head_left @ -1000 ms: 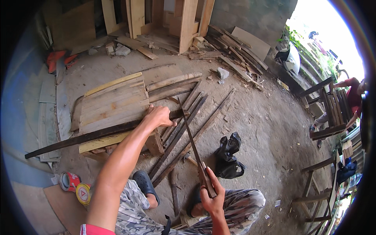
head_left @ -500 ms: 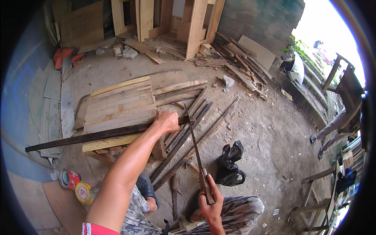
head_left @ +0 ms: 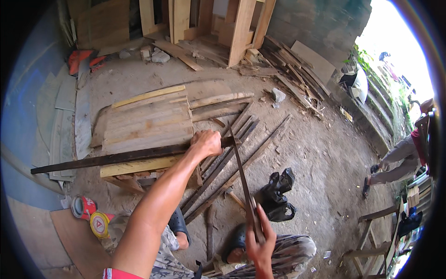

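Note:
A long dark wooden strip (head_left: 111, 160) lies across the near edge of a low plank-topped bench (head_left: 144, 132), its right end sticking out past the edge. Near that end my left hand (head_left: 207, 142) is closed round the strip. My right hand (head_left: 261, 244) grips the handle of a handsaw (head_left: 243, 179). The saw's narrow blade slants up and away from me and crosses the strip just right of my left hand. How deep the teeth sit in the wood is too small to tell.
Loose wooden strips (head_left: 260, 151) lie right of the bench, with a black plastic bag (head_left: 278, 193) nearer me. Paint cans (head_left: 83, 207) stand at the left. Scrap boards (head_left: 297, 74) are piled at the back. A person (head_left: 399, 160) is at the right edge, above a wooden trestle (head_left: 369, 237).
The view has shifted slightly, moving the scene rightward in the picture. My hands keep their holds on strip and saw. At the right, the person shows more and a wooden frame has left view.

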`<action>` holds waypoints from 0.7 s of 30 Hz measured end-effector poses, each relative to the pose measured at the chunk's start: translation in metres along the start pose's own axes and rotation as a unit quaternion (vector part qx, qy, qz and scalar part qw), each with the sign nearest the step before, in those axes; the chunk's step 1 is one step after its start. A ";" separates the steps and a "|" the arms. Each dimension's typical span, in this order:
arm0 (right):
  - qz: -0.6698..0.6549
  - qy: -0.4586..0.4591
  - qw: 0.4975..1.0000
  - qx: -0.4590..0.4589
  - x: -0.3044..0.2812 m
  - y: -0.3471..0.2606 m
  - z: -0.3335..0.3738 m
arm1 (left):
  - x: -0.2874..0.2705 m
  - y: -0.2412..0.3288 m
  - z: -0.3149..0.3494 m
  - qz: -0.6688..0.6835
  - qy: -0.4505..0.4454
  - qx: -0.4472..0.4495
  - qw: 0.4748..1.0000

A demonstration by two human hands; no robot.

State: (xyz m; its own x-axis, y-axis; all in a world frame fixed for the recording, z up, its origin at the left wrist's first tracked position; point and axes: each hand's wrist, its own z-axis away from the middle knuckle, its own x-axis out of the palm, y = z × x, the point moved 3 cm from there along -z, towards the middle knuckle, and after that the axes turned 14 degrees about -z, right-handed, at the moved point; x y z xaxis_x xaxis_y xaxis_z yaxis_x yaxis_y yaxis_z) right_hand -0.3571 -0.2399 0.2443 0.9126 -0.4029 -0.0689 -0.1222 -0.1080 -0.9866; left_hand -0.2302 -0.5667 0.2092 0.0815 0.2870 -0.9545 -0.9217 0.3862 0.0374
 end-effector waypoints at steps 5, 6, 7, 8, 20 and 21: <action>-0.054 -0.019 0.998 0.033 0.049 0.029 -0.112 | -0.002 0.000 0.005 -0.030 0.085 0.010 0.996; -0.033 -0.018 0.999 -0.006 0.056 0.035 -0.125 | -0.004 0.000 0.007 -0.027 0.098 0.002 0.995; -0.018 -0.022 0.999 -0.016 0.059 0.032 -0.127 | -0.004 0.003 0.010 -0.016 0.089 -0.005 0.996; -0.004 -0.025 0.999 -0.027 0.060 0.030 -0.125 | -0.006 0.005 0.011 -0.005 0.081 -0.011 0.997; -0.028 0.000 0.996 0.082 -0.002 0.002 0.006 | 0.001 0.001 0.006 0.006 0.047 -0.017 0.999; -0.027 0.000 0.997 0.072 0.001 0.000 -0.007 | -0.002 0.005 0.006 0.008 0.040 -0.021 0.999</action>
State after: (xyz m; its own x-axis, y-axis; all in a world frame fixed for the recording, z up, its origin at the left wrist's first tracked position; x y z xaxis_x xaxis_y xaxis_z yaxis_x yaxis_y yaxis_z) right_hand -0.3584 -0.2465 0.2451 0.9163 -0.4001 -0.0156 -0.0161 0.0021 -0.9999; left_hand -0.2323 -0.5602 0.2129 0.0379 0.2205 -0.9746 -0.9381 0.3440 0.0413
